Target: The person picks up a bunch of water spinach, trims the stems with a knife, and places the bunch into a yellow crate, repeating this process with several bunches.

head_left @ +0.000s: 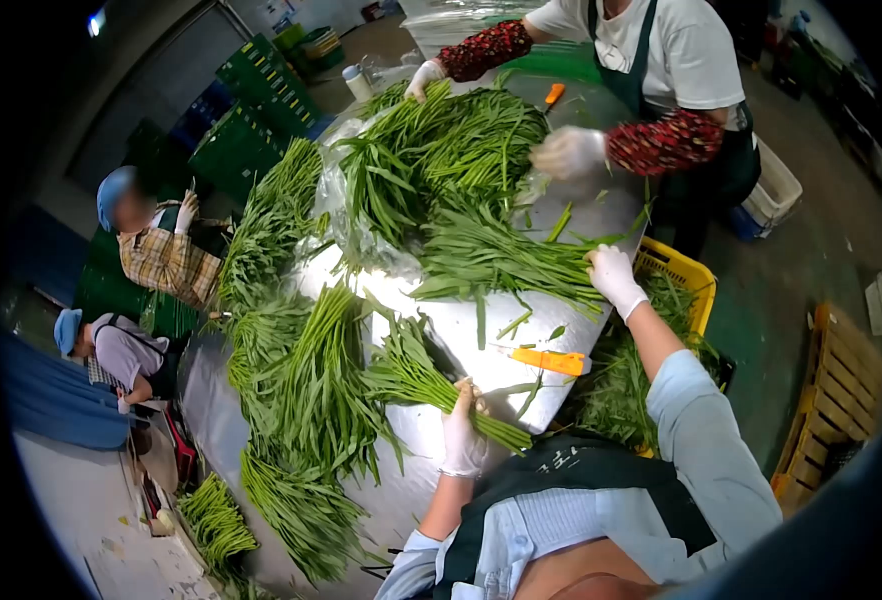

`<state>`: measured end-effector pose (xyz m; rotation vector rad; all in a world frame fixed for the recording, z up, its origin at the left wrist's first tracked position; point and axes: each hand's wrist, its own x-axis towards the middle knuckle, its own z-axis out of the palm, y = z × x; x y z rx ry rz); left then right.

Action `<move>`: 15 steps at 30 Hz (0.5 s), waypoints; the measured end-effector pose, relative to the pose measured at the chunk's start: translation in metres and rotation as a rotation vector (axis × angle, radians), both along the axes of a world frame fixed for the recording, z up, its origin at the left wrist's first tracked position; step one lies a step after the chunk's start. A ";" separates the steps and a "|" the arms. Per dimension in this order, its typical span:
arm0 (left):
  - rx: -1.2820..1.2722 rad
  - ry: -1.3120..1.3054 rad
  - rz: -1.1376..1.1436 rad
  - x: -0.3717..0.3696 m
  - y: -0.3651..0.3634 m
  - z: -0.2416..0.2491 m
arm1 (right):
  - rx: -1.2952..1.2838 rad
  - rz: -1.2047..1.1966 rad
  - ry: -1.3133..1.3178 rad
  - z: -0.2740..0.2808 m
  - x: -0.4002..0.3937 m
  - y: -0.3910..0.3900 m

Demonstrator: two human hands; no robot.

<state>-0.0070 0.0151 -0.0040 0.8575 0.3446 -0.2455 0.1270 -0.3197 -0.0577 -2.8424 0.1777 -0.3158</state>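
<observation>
My left hand point(464, 435), in a white glove, is closed round the stems of a small bunch of water spinach point(406, 370), its leaves pointing away from me. My right hand point(616, 280), also gloved, is at the table's right edge, its fingers curled on stem ends of another pile of water spinach point(511, 262). Between my hands an orange-handled knife point(546, 361) lies on the shiny metal table point(431, 440). Loose leaves and short stem pieces are scattered near it.
Long heaps of water spinach point(311, 390) cover the table's left side, beside clear plastic point(361, 225). A co-worker's gloved hands point(569, 153) work opposite, near another orange knife point(555, 95). A yellow crate point(696, 285) of greens stands at right. Two people point(166, 255) are at left.
</observation>
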 end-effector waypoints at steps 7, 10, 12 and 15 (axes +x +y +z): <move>0.012 0.032 0.024 0.001 -0.006 -0.002 | 0.174 0.085 -0.008 0.023 -0.015 -0.003; 0.032 0.046 0.028 0.002 -0.008 0.004 | 0.863 -0.082 -0.156 0.037 -0.020 0.001; 0.014 0.031 0.030 0.001 -0.010 0.004 | 1.201 -0.109 -0.106 0.058 -0.034 0.003; 0.026 0.016 0.032 0.000 -0.011 0.004 | 1.559 0.032 0.024 0.065 -0.066 0.032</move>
